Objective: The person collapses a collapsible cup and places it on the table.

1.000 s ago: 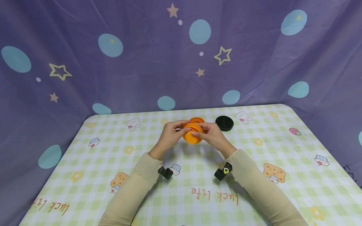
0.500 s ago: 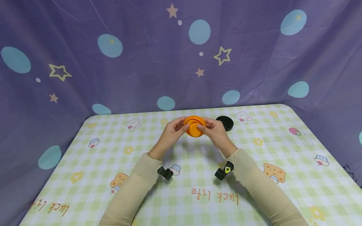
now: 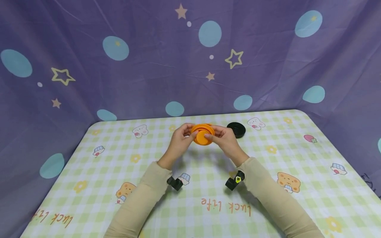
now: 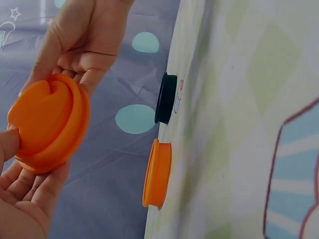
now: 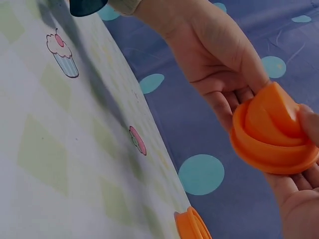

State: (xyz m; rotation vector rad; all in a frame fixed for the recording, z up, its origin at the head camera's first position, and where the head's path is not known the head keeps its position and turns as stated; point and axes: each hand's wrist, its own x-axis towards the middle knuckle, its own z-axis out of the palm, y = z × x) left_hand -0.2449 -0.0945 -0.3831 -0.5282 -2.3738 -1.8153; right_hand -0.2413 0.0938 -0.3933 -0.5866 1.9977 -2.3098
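My left hand (image 3: 179,141) and right hand (image 3: 225,140) pinch an orange collapsible silicone cup (image 3: 203,138) from both sides, held in the air above the table. Both thumbs lie on its near face and the fingers go behind its rim. In the left wrist view the cup (image 4: 47,122) is squashed, its middle folded and dented beside a ringed rim. Another orange ringed piece (image 4: 158,173) rests on the table beyond, mostly hidden by the held cup in the head view. A round black ringed piece (image 3: 236,130) lies just right of my right hand.
A green-and-white checked cloth (image 3: 262,211) with cartoon prints covers the table. Behind its far edge hangs a purple curtain (image 3: 154,79) with stars and blue dots. Small black devices (image 3: 175,183) are strapped at both wrists.
Both hands raised and tilted the orange cup, covering the orange piece behind it, then lowered it slightly. The right thumb shifted on its face. The black piece stayed put.
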